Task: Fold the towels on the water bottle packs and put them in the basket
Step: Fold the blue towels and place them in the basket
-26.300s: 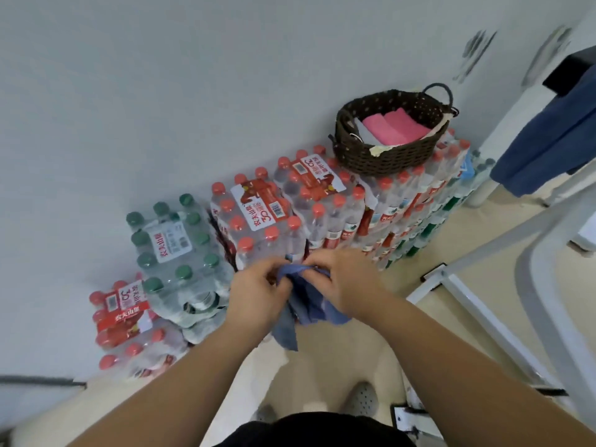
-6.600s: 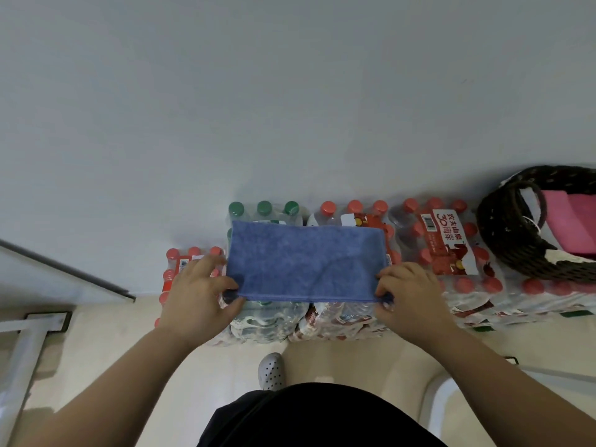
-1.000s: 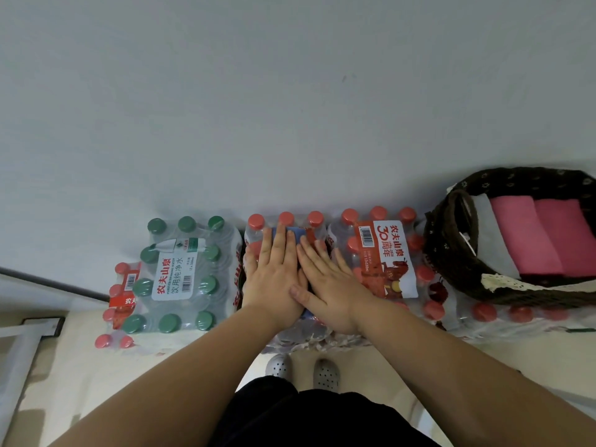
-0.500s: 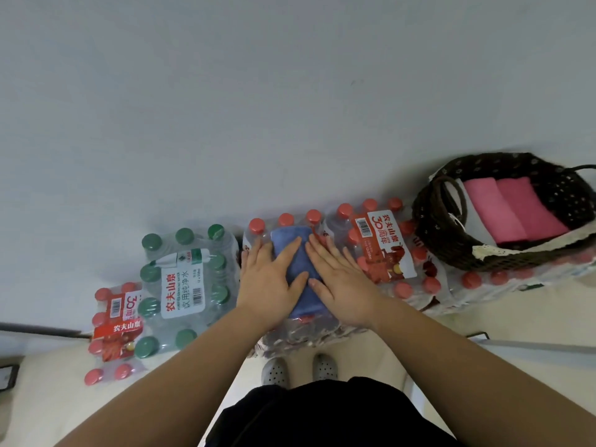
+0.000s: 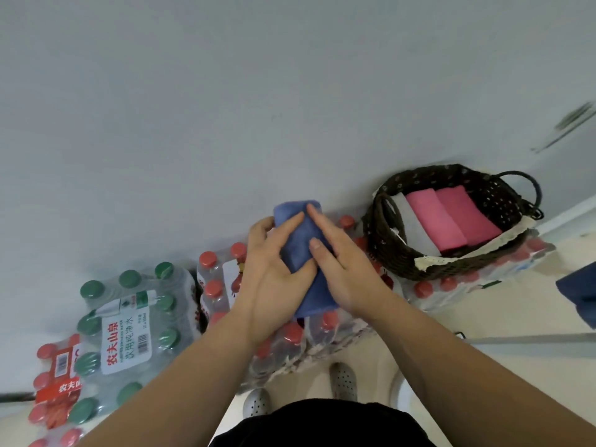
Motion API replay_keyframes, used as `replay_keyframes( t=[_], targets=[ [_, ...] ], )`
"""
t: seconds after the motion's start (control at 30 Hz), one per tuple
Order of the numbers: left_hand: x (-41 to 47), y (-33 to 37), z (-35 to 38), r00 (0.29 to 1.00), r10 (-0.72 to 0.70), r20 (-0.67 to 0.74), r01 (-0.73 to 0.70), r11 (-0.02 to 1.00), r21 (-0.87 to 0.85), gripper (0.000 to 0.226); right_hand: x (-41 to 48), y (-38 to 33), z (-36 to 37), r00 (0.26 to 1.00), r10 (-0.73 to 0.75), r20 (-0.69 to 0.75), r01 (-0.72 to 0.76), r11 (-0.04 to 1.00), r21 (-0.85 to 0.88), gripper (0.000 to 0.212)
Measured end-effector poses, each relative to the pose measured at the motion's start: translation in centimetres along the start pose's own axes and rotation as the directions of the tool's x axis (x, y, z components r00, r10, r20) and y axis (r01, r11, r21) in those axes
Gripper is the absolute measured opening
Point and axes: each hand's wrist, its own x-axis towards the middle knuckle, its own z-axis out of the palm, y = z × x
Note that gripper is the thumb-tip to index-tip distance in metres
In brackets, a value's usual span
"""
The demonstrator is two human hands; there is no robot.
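Water-bottle packs (image 5: 283,346) below — folded blue towel (image 5: 317,296), just pressed flat, lifts. Left hand (image 5: 271,279) and right hand (image 5: 345,269) clasp it; dark woven basket (image 5: 380,253) looks next.

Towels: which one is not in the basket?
The blue towel, held by the left hand and right hand; the two pink towels lie folded in the basket.
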Motion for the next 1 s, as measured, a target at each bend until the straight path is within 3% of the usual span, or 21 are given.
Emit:
replay_keyframes(
  t=[0.13, 0.23, 0.33, 0.43, 0.53, 0.63, 0.77, 0.83, 0.9, 0.93, 1.0],
  targets=[
    [2.3, 4.7, 3.9, 0.999, 0.05, -0.002, -0.05, 0.994, -0.095, 0.059, 0.3, -0.7, -6.6, 0.996, -0.036, -0.082, 0.047, 0.99, 0.136, 0.044],
    [4.6, 7.0, 7.7, 0.995, 0.089, 0.044, -0.087, 0.996, -0.037, 0.059, 0.4, 0.3, -11.8, 0.984, -0.056, -0.166, 0.083, 0.984, 0.16, 0.042],
    [6.9, 7.8, 11.2, 0.987, 0.143, 0.071, -0.151, 0.981, 0.119, 0.053, 0.9, 2.9, -16.9, 0.969, -0.091, -0.229, 0.107, 0.993, 0.058, 0.04],
    [8.6, 7.3, 13.9, 0.987, 0.142, 0.073, -0.16, 0.887, 0.433, 0.055, 2.1, 6.9, -21.2, 0.969, -0.024, -0.246, -0.004, 0.993, -0.114, 0.037],
    [8.7, 6.2, 15.8, 0.992, 0.043, 0.116, -0.103, 0.808, 0.58, 0.061, 3.9, 10.1, -23.1, 0.981, 0.077, -0.178, -0.114, 0.971, -0.209, 0.04],
    [8.0, 5.0, 16.7, 0.992, -0.043, 0.117, -0.037, 0.795, 0.605, 0.065, 5.4, 11.8, -22.1, 0.996, 0.079, -0.038, -0.086, 0.967, -0.241, 0.043],
    [7.7, 4.7, 17.0, 0.994, -0.051, 0.099, -0.025, 0.769, 0.639, 0.065, 5.7, 12.7, -20.1, 0.989, 0.081, 0.123, -0.036, 0.944, -0.327, 0.052],
    [7.7, 4.6, 17.3, 0.994, -0.053, 0.099, -0.024, 0.758, 0.651, 0.065, 5.5, 12.7, -19.9, 0.987, 0.094, 0.131, -0.015, 0.864, -0.504, 0.057],
    [7.7, 4.6, 17.6, 0.994, -0.055, 0.097, -0.023, 0.751, 0.66, 0.067, 5.4, 13.0, -19.9, 0.996, -0.003, 0.09, 0.072, 0.62, -0.782, 0.063],
    [7.7, 4.5, 17.7, 0.994, -0.056, 0.095, -0.023, 0.742, 0.67, 0.067, 5.4, 13.0, -19.9, 0.993, -0.063, 0.099, 0.118, 0.529, -0.84, 0.067],
    [7.6, 4.4, 17.9, 0.993, -0.065, 0.096, -0.021, 0.715, 0.699, 0.066, 5.6, 13.0, -19.8, 0.973, -0.127, 0.192, 0.229, 0.461, -0.857, 0.072]
  ],
)
